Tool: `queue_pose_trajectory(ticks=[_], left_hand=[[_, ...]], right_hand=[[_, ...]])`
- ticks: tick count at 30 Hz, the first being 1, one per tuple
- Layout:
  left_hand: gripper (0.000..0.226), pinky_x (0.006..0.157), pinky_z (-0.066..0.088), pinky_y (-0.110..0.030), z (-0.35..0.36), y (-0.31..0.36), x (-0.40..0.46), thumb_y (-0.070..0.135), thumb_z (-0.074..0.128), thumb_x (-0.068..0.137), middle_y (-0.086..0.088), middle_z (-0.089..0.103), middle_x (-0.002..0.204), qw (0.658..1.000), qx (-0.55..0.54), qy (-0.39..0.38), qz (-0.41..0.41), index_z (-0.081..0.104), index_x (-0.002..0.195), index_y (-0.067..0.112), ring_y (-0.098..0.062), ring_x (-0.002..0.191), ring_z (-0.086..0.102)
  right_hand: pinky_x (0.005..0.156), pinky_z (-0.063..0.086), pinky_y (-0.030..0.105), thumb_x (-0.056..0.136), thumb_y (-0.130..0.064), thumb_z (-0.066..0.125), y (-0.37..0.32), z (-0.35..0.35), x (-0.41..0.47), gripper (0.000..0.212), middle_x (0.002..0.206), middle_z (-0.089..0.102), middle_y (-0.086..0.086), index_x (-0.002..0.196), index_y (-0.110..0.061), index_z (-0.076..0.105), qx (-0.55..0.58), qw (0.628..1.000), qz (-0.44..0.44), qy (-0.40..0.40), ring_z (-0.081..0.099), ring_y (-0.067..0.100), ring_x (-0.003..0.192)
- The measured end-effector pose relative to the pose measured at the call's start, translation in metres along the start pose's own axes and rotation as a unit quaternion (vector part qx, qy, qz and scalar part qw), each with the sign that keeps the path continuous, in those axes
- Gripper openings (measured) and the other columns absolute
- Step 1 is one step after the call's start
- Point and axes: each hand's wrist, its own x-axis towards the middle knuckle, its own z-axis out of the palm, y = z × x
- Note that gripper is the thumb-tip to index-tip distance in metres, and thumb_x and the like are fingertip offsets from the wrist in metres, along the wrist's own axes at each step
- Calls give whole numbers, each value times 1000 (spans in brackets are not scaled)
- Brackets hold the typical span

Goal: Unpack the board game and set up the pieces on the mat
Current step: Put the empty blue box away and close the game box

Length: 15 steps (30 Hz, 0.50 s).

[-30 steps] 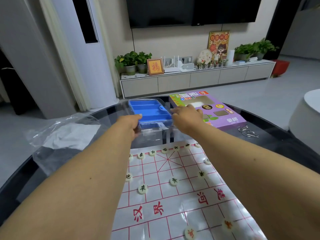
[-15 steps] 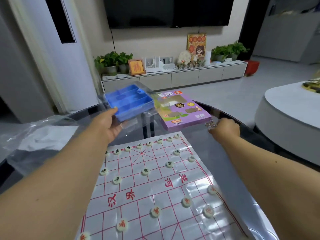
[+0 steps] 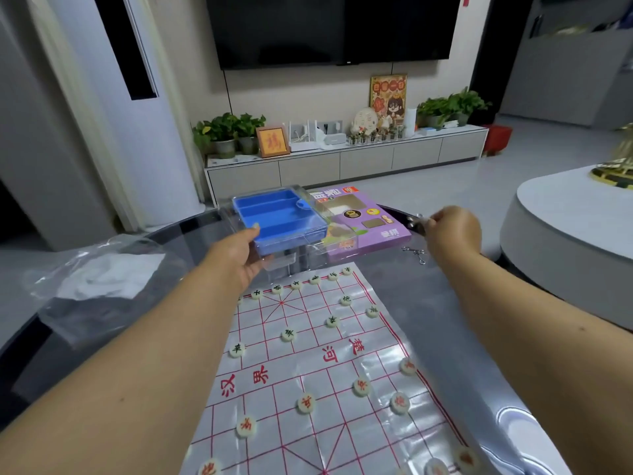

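Observation:
A white mat (image 3: 308, 368) with a red grid lies on the dark round table (image 3: 191, 224). Cream round pieces marked in black, such as one (image 3: 288, 334), stand on its far half. Others marked in red, such as one (image 3: 306, 403), stand on its near half. My left hand (image 3: 239, 255) holds the empty blue tray in its clear plastic case (image 3: 279, 222), lifted above the table's far side. My right hand (image 3: 452, 231) is closed on a small metal object (image 3: 416, 225) at the table's right edge. The purple game box (image 3: 366, 221) lies behind the mat.
A crumpled clear plastic bag (image 3: 99, 279) lies on the table's left side. Small metal clips (image 3: 415, 252) rest near the box's right corner. A white round seat (image 3: 565, 221) stands to the right of the table. A TV cabinet with plants lines the far wall.
My right hand left the blue tray, moved right to the table's edge and closed on a small metal object. My left hand kept the tray and lifted it.

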Motion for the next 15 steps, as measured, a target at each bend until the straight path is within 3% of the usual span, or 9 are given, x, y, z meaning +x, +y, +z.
queue_pose_trajectory(ticks=[2, 6, 8, 12, 15], left_hand=[[17, 85, 56, -43, 3, 1, -3, 13, 62, 90, -14, 69, 107, 1000, 1, 2, -1, 58, 105, 5, -27, 95, 69], [21, 82, 57, -47, 5, 4, -8, 13, 64, 89, -14, 70, 106, 1000, -5, -2, -2, 59, 108, 5, -28, 91, 70], [25, 78, 58, -48, 5, 5, -9, 14, 65, 88, -15, 70, 107, 1000, -10, -4, -5, 58, 111, 4, -30, 92, 70], [28, 62, 61, -37, 6, 5, -12, 15, 64, 89, -14, 70, 105, 1000, -9, -3, -5, 59, 114, 5, -26, 91, 70], [27, 71, 60, -41, 6, 5, -12, 15, 64, 89, -14, 70, 104, 1000, -6, -6, -7, 59, 113, 5, -26, 90, 71]], right_hand=[[60, 39, 27, 90, -23, 60, -29, -8, -8, 18, 72, 61, 10, 84, -9, 70, 52, 997, -62, -4, 60, 31, 74], [50, 36, 23, 85, -31, 68, -71, -7, -32, 20, 64, 61, 6, 79, -12, 69, 97, 974, -161, -125, 49, 17, 53], [49, 35, 22, 86, -29, 68, -78, 0, -40, 19, 64, 59, 4, 80, -11, 69, 68, 966, -192, -160, 50, 17, 56], [49, 34, 22, 85, -33, 68, -80, 12, -47, 21, 63, 58, 4, 81, -12, 72, -18, 955, -232, -183, 43, 13, 49], [49, 31, 25, 90, -32, 62, -77, 13, -43, 30, 57, 51, 5, 70, -11, 66, -24, 957, -230, -177, 40, 19, 51]])
